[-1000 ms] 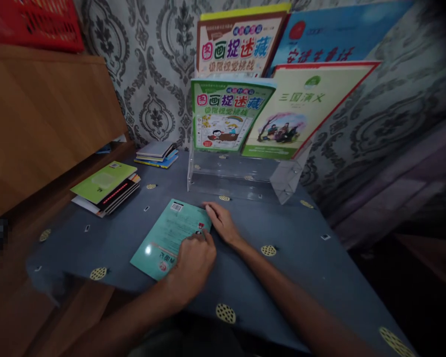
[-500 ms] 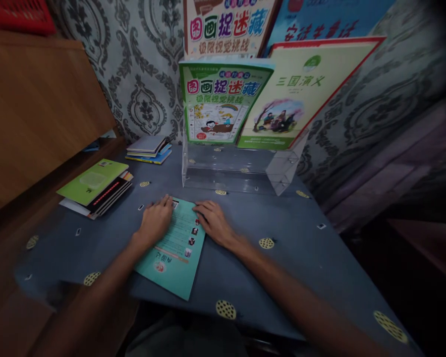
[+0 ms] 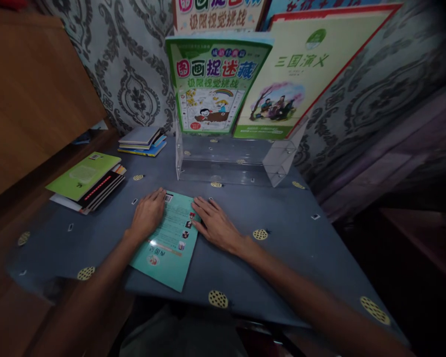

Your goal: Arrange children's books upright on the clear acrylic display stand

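Observation:
A teal paperback book [image 3: 171, 248] lies on the table, its back cover with barcode facing up and its print upside down to me. My left hand [image 3: 150, 210] rests along the book's left edge near the far corner, fingers stretched forward and close together, the thumb hidden. Over the right edge lies my right hand [image 3: 217, 225], fingers extended and slightly apart, the tips touching the cover near small printed figures. Neither hand lifts the book. Beyond it stands a clear acrylic book rack [image 3: 278, 161] with a green picture book [image 3: 208, 89] and a pale green, red-edged book [image 3: 282, 69].
To the left is a stack of books [image 3: 85, 178] with a lime-green one on top. A smaller stack [image 3: 143, 141] sits behind it near the patterned wall [image 3: 139, 96]. A wooden cabinet [image 3: 33, 89] stands at the left. The blue tablecloth [image 3: 282, 267] has pineapple prints.
My right hand's fingers have straightened out from a more curled pose at the book's far right corner. The view has tipped down slightly. The book stays on the table.

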`<control>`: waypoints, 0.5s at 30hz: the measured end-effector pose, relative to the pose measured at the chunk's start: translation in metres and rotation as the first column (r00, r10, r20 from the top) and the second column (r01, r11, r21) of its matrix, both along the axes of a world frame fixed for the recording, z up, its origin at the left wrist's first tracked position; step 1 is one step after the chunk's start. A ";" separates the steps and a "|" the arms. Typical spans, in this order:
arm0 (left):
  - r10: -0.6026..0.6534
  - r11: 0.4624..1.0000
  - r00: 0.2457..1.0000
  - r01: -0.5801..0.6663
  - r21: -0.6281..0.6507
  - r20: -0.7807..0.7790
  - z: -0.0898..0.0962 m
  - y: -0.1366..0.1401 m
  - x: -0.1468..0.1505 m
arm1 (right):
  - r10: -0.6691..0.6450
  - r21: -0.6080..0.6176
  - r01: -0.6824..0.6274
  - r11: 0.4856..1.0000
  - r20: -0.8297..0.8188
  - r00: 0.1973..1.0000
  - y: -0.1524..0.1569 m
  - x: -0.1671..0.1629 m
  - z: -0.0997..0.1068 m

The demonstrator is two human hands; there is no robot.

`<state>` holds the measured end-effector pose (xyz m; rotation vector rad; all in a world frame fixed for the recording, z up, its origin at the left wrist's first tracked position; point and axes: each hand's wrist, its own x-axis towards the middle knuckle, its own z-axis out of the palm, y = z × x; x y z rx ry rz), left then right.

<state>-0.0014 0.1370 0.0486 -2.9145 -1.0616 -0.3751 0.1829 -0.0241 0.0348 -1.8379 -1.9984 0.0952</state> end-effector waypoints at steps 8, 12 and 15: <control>0.002 0.999 0.999 -0.001 -0.032 0.048 0.003 -0.001 0.000 | 0.111 0.050 -0.111 0.993 -0.003 0.994 -0.041 -0.016 -0.002; -0.002 0.999 0.998 0.004 -0.035 0.057 0.003 -0.001 0.000 | 0.323 0.054 -0.323 0.945 0.007 0.946 -0.055 -0.046 0.003; -0.012 0.999 0.998 0.014 -0.044 0.058 0.003 -0.002 0.000 | 0.454 0.042 -0.455 0.890 0.017 0.891 -0.062 -0.062 0.006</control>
